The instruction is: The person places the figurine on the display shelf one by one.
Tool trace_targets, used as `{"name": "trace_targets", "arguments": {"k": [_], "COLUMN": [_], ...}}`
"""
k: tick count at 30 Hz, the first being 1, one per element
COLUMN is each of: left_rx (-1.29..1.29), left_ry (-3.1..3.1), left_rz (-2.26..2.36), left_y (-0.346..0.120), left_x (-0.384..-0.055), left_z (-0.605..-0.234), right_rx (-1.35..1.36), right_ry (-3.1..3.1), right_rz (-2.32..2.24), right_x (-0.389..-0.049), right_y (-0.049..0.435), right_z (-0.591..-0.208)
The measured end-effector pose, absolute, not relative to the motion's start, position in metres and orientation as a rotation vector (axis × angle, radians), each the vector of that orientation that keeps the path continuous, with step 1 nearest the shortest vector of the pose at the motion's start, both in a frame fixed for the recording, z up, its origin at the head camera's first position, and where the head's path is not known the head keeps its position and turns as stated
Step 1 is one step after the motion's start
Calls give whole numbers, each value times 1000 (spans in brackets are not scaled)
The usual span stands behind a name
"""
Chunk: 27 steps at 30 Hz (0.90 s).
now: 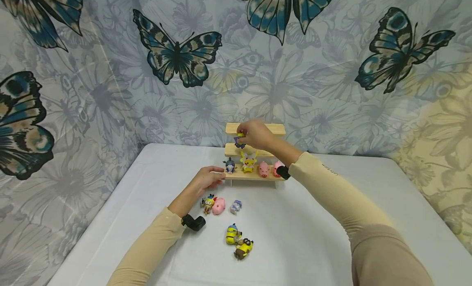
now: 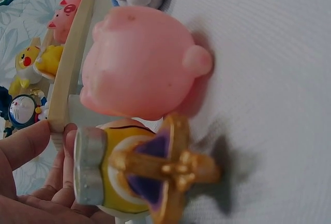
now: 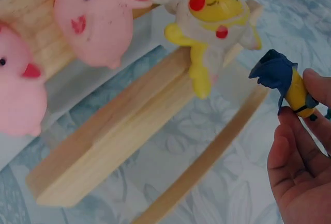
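Observation:
A small yellow minion figurine in dark blue (image 3: 289,87) is pinched between the thumb and fingers of my right hand (image 1: 257,134). In the head view, this hand is in front of the top board and over the middle board of the three-tier wooden display stand (image 1: 276,129). My left hand (image 1: 206,179) grips the left end of the stand's bottom board (image 2: 72,74). On that board stand a blue whiskered figurine (image 1: 230,166), a yellow figurine in a white outfit (image 1: 248,164) and two pink pigs (image 1: 263,169). The right wrist partly hides one pig.
On the white tablecloth (image 1: 313,237), near the left hand, lie a minion with gold trim (image 1: 209,203), a pink pig (image 1: 218,206) and a grey-blue figurine (image 1: 236,206). Closer to me lie two minions (image 1: 232,234). Butterfly-patterned cloth (image 1: 280,93) hangs behind the stand.

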<state>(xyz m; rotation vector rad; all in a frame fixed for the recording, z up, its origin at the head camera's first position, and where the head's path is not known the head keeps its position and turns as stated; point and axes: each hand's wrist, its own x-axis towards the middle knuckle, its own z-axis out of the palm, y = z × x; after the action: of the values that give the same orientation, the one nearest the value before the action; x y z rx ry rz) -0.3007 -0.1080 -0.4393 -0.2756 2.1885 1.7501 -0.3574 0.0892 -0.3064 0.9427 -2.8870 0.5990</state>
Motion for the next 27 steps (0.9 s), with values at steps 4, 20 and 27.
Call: {"name": "trace_targets", "arguments": {"k": [4, 20, 27], "left_rx": [-283, -285, -283], "left_ry": [2185, 2188, 2174], "left_rz": [1751, 1735, 1743], "left_y": [-108, -107, -107], "left_x": [-300, -300, -300], "left_z": [-437, -436, -436], "right_rx": [973, 937, 938], "right_ry": [-2891, -2891, -2914], "right_rz": [566, 534, 519], "right_x": [-362, -365, -364], "right_y": [80, 75, 76], "right_z": [-314, -329, -330]}}
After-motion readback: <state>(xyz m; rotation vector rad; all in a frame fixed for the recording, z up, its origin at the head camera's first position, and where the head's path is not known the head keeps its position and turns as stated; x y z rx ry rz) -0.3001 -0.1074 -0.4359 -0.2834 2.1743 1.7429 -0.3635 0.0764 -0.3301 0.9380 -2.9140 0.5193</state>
